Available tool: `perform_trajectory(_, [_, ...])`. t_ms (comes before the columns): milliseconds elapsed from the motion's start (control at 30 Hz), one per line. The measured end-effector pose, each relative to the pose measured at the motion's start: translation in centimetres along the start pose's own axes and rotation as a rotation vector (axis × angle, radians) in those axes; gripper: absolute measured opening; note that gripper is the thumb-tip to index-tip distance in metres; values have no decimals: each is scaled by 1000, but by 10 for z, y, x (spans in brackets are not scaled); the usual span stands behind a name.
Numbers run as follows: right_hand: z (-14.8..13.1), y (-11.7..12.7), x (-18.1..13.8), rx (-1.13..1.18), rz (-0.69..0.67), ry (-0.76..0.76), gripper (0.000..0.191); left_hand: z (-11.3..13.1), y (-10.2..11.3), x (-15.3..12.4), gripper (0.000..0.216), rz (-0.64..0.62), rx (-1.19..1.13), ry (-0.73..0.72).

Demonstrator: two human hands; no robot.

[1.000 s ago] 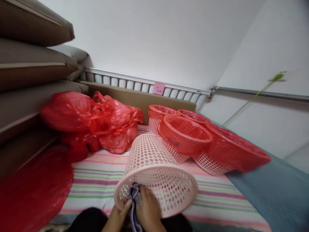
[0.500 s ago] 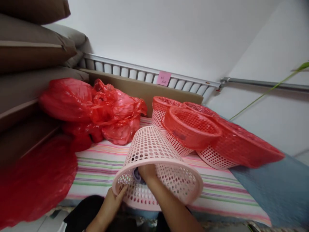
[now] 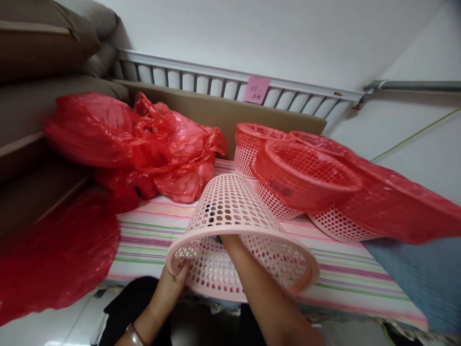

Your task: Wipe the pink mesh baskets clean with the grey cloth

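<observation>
A pale pink plastic basket full of round holes lies on its side, its open mouth facing me. My left hand grips the left part of its rim, thumb inside and the rest of the hand outside. My right hand is deep inside the basket, pressed to the upper left wall, and shows only partly through the holes. Beside it is a bit of dark bluish cloth, mostly hidden by the rim and the basket wall. The fingers of my right hand are hidden from view.
Several pink baskets covered with red plastic bags stand at the right. Bundled red plastic bags lie at the back left, and another red bag hangs at the left. Brown cushions are stacked there. Striped cloth covers the surface.
My right hand has gone deeper into the basket, and the purple-blue cloth beside it is now mostly out of sight. My left hand keeps its grip. The camera view has shifted slightly.
</observation>
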State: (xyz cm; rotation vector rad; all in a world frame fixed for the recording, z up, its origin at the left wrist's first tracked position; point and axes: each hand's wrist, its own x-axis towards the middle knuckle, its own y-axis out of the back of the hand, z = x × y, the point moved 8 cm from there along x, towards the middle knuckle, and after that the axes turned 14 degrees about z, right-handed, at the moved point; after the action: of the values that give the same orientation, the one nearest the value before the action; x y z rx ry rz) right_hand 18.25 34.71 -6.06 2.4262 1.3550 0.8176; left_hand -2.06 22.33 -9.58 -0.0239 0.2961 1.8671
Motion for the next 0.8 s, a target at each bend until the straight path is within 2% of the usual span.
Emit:
perform_trajectory(100, [-14, 9, -28, -239, -39, 54, 41, -4, -1, -3, 35, 8, 37, 42])
perform_trajectory(200, [-23, 15, -84, -520, -221, 180, 46, 1, 0, -2, 36, 35, 13, -29])
perform_trajectory(300, [-31, 32, -140, -537, -318, 270, 48, 10, -1, -1, 35, 19, -48, -169])
perform_trajectory(367, [-34, 44, -162, -506, -385, 267, 46, 11, -2, 0, 35, -14, -49, -199])
perform_trajectory(433, [-36, 58, -164, -498, -403, 235, 40, 10, -1, 2, 36, -22, -33, -193])
perform_trajectory(567, [-40, 78, -132, -539, -225, 177, 37, 14, 2, 4, 35, -8, -37, -211])
perform_trajectory(633, [-37, 71, -123, -577, -203, 219, 39, 15, 2, 4, 37, -10, -36, -214])
perform_trajectory(733, [-26, 47, -118, -651, -241, 297, 43, 13, 1, 3, 37, -26, -23, -195])
perform_trajectory(800, [-20, 33, -107, -655, -247, 295, 44, 10, 0, 3, 37, -36, -14, -175])
